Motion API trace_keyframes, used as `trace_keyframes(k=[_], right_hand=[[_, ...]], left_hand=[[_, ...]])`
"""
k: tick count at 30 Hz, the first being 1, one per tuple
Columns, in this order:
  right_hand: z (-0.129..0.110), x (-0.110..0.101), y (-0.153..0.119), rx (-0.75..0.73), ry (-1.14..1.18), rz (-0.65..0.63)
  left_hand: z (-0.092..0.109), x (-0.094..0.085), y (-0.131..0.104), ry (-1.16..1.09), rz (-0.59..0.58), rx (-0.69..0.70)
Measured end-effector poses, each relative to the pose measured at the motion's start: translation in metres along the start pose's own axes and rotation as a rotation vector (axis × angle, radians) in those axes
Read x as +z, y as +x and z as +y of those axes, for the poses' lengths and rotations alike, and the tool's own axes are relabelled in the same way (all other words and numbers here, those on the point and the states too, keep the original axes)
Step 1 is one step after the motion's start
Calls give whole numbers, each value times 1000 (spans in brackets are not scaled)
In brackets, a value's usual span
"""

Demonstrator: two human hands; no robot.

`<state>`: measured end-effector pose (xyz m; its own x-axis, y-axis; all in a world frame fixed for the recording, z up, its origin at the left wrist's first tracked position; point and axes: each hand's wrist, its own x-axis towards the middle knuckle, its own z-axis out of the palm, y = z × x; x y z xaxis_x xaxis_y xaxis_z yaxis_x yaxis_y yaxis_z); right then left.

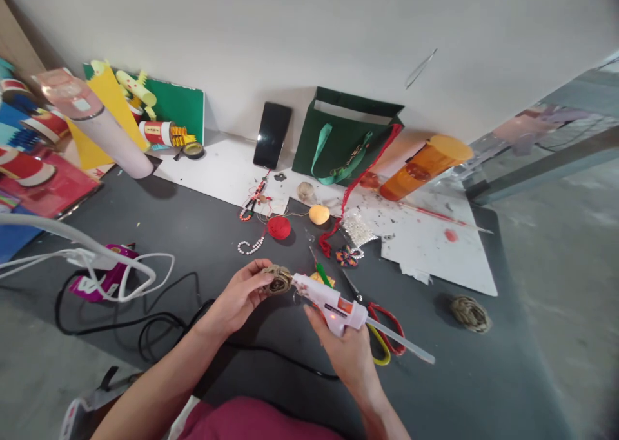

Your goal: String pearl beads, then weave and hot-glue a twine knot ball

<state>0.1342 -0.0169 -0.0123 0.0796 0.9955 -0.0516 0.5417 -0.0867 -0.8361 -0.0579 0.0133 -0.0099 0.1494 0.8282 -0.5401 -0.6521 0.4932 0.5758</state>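
Observation:
Between the fingers of my left hand (244,293) is a brown coiled twine rosette (279,280), its spiral face turned up. My right hand (349,356) grips a white glue gun (323,296) by its handle. The nozzle meets the right edge of the rosette; whether it touches cannot be made out. A clear glue stick (401,340) juts from the gun's back, and a small light glows on its side. Under and behind the gun lie scissors (394,329) with red and yellow handles, partly hidden by my right hand. A green-handled tool (323,273) sits just beyond the nozzle.
A bundle of brown twine (471,314) lies at the right. Beyond my hands are a red yarn ball (279,228), bead strings, a pearl packet (358,228), a phone (273,135), a green gift bag (345,137) and an orange cylinder (425,167). Black cable (164,317) runs at the left.

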Motion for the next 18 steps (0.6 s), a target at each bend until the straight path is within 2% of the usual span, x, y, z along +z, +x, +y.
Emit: trace_keyframes(k=[10, 18], right_hand=[[-7, -1, 0, -13, 57, -5], [9, 0, -2, 39, 78, -10]], left_hand=[[1, 3, -2, 49, -34, 36], [0, 0, 0, 42, 1, 43]])
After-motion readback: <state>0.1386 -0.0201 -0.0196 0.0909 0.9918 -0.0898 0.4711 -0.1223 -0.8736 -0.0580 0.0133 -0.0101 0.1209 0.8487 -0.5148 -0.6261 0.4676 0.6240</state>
